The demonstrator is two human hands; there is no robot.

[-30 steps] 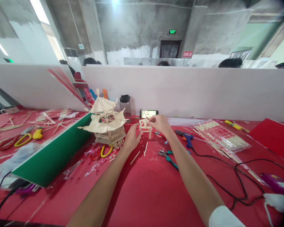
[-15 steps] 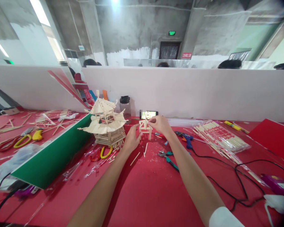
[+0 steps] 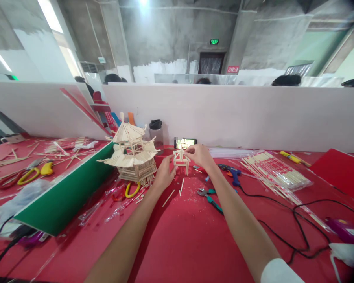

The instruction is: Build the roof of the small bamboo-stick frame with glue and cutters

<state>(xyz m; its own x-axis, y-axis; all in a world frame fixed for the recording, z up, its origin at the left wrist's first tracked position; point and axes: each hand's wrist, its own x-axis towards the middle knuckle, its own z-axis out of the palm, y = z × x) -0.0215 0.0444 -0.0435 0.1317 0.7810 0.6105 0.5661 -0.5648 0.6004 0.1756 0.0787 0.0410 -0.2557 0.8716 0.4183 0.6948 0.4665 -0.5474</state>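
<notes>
A small house-like frame of wooden sticks [image 3: 182,160] stands on the red table, between my hands. My left hand [image 3: 165,173] is at its left side, thumb and fingers curled round its edge and steadying it. At the top right of the frame, my right hand [image 3: 198,154] is closed in a pinch; whatever is between those fingertips is too small to make out. Short cut sticks [image 3: 168,198] and crumbs lie in front of the frame. Behind it leans a phone [image 3: 190,143] with a lit screen. To the left rises a larger stick pavilion [image 3: 132,153] with two tiers of roof.
Pliers [image 3: 211,198] and a blue glue gun [image 3: 234,175] lie right of centre, its black cable looping rightward. Bagged sticks [image 3: 277,169] are farther right. A green board [image 3: 67,192], scissors [image 3: 32,175] and a bottle [image 3: 156,135] stand or lie leftward. A white partition [image 3: 238,118] closes the back.
</notes>
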